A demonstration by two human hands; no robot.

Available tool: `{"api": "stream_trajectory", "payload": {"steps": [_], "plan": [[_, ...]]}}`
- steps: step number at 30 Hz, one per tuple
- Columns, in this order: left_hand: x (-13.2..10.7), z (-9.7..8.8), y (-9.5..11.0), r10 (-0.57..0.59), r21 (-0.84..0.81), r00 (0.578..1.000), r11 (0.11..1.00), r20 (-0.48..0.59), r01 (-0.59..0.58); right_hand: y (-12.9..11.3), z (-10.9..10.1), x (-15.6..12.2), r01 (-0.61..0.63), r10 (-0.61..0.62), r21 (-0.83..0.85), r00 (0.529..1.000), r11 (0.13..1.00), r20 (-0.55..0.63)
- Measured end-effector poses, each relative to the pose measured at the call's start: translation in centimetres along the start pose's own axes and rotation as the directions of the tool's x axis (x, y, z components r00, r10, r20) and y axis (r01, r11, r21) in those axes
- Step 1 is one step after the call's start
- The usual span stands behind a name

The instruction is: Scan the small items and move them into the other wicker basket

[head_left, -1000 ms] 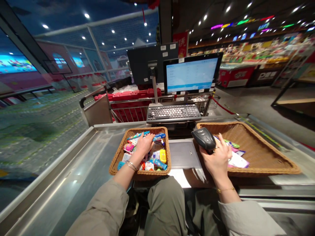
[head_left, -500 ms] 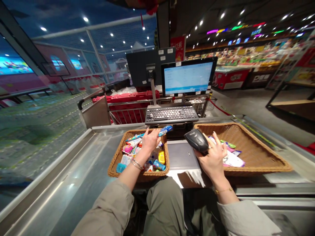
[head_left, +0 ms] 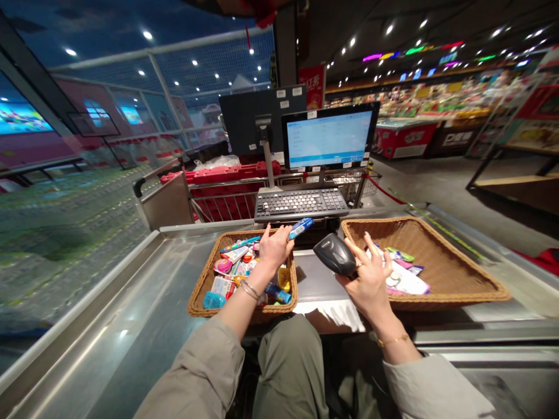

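Observation:
My left hand is closed on one end of a slim blue packet with a white patch on its side. It is over the right edge of the left wicker basket, which is full of small colourful packs and bottles. In my right hand is a black barcode scanner, its head turned left towards the packet. Behind that hand, the right wicker basket holds a few flat packages, among them a white one.
A keyboard and a lit monitor stand behind the baskets. The steel counter runs off to the left. A grey plate lies between the baskets. A shopping cart with red crates stands beyond.
My left hand has moved right with the blue packet, away from the basket's middle. The scanner has shifted left, so the two are closer together. The view has turned slightly.

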State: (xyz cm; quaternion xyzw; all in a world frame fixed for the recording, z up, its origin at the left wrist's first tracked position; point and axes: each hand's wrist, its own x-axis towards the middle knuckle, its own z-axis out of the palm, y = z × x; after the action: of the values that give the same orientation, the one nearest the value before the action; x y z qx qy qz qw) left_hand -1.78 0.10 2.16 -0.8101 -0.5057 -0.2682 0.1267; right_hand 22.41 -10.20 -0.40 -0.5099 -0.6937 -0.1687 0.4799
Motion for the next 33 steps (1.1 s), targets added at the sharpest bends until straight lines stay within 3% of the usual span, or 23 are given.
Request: {"api": "stream_trajectory", "payload": {"steps": [20,33], "plan": [[0.0,0.9,0.2,0.015,-0.014,0.999,1.000,-0.040,-0.016,0.3,0.1,-0.4,0.011,-0.012,0.023,0.999,1.000,0.053],[0.6,1.1,1.4,0.029,-0.050,0.999,0.998,-0.012,-0.030,1.7,-0.6,-0.5,-0.053,0.052,-0.049,0.998,0.997,-0.025]]}}
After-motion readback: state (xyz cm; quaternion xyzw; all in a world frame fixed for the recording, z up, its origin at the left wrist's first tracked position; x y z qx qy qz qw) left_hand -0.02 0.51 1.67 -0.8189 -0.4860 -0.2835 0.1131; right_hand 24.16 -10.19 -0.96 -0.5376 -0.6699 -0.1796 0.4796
